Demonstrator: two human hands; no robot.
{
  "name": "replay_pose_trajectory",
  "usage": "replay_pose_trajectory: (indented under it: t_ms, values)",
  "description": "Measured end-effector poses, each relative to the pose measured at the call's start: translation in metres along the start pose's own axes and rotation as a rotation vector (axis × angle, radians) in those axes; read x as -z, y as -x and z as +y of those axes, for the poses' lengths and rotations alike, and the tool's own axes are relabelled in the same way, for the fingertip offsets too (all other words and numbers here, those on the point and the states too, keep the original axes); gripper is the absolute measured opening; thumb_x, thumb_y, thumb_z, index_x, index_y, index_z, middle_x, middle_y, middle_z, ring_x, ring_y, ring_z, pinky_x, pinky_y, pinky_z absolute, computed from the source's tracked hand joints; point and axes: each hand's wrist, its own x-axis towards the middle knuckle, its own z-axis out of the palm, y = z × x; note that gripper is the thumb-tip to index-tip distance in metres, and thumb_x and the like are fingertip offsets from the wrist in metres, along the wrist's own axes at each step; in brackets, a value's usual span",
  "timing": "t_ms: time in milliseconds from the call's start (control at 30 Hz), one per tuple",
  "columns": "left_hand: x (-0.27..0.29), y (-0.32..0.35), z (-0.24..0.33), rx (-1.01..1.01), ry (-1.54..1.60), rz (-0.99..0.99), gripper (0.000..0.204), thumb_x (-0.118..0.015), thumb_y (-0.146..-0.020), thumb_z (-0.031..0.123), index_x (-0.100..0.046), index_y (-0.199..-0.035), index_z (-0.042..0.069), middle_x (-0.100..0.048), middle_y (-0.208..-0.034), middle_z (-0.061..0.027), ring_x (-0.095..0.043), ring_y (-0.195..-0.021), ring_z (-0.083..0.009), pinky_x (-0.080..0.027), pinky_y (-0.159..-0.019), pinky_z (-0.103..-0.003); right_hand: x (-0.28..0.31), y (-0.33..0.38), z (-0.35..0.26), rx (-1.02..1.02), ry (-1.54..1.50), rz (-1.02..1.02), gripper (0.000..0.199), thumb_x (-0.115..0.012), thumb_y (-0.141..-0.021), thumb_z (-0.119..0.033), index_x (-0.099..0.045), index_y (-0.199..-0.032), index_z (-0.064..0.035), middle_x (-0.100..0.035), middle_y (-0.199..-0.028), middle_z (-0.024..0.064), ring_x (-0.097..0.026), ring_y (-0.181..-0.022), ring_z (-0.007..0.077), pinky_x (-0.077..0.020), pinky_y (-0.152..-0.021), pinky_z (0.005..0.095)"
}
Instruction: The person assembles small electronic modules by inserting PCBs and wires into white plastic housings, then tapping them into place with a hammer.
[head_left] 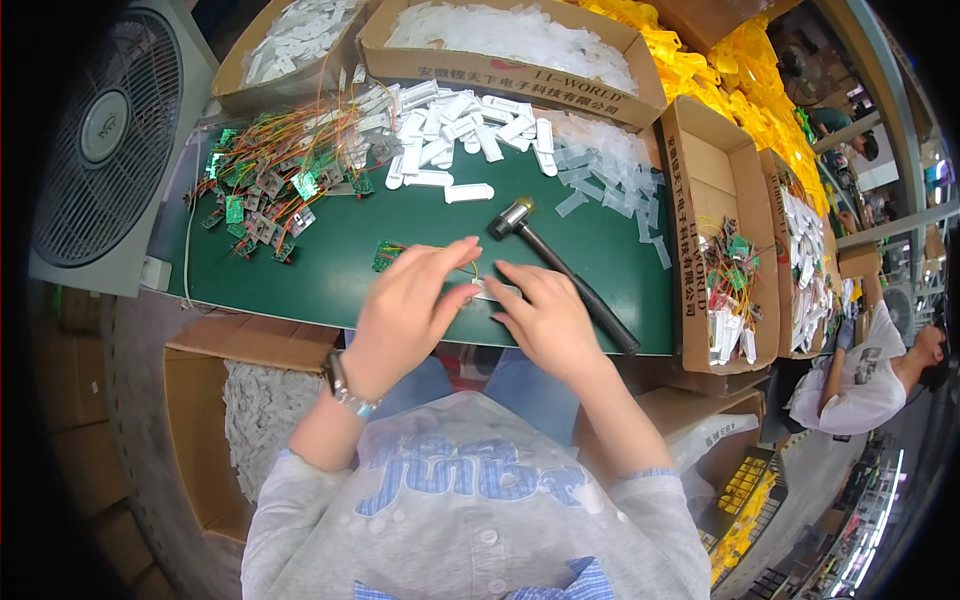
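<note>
As I watch, one small pale piece shows by the green table's near edge, between left hand (thumb, forefinger parted) and right hand (fingers half-curled); whether either grips it, I cannot tell. Nearby: circuit board, hammer; beyond, white casings.

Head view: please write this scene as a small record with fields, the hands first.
Left hand: fingertips at small white piece; exact grip unclear
Right hand: fingertips at the same piece
Beyond left hand: green circuit board
Hammer: lying on green tabletop, handle right of right hand
Table, far side: wired boards, white plastic pieces, translucent strips
Far left: grey fan
</note>
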Motion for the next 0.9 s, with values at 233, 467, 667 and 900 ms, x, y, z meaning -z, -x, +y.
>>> replay_pose_trajectory:
  t_ms: [233, 467, 667, 900]
  values:
    - [0.096, 0.007, 0.113, -0.337, 0.083, 0.204, 0.027, -0.050, -0.096, 0.010, -0.051, -0.123, 0.015, -0.065, -0.100, -0.0029, -0.059, -0.080, -0.0243, -0.048, -0.061, -0.036, 0.041, -0.035, 0.004, 0.186, 0.086, 0.315, 0.027, -0.070, -0.077, -0.003, -0.072, -0.104, -0.0088, -0.071, -0.103, 0.0062, -0.064, -0.088, 0.0237, -0.0495, -0.079, 0.0368]
    - [0.119, -0.011, 0.107, -0.726, 0.195, 0.217, 0.034, -0.047, -0.095, 0.026, -0.048, -0.125, 0.008, -0.060, -0.107, -0.0120, -0.061, -0.089, -0.0322, -0.055, -0.062, -0.042, 0.158, 0.042, 0.062, -0.487, 0.765, 0.589, 0.035, -0.068, -0.088, -0.005, -0.067, -0.123, -0.0041, -0.067, -0.114, 0.0147, -0.061, -0.101, 0.0310, -0.0478, -0.091, 0.0411]
    - [0.122, -0.002, 0.093, -0.823, 0.205, 0.182, 0.037, -0.043, -0.097, 0.035, -0.045, -0.124, 0.011, -0.062, -0.103, -0.0131, -0.061, -0.084, -0.0340, -0.053, -0.056, -0.042, 0.112, 0.001, 0.053, -0.408, 0.494, 0.430, 0.023, -0.068, -0.087, -0.008, -0.069, -0.109, -0.0029, -0.067, -0.112, 0.0139, -0.059, -0.107, 0.0326, -0.0448, -0.097, 0.0435]
    - [0.095, 0.006, 0.146, -0.387, 0.170, 0.553, 0.029, -0.049, -0.097, 0.025, -0.049, -0.125, 0.017, -0.063, -0.102, -0.0046, -0.058, -0.087, -0.0273, -0.048, -0.062, -0.039, 0.005, -0.119, 0.064, -0.171, 0.090, 0.041, 0.013, -0.068, -0.086, -0.016, -0.068, -0.092, -0.0039, -0.069, -0.092, 0.0128, -0.065, -0.094, 0.0326, -0.0524, -0.079, 0.0442]
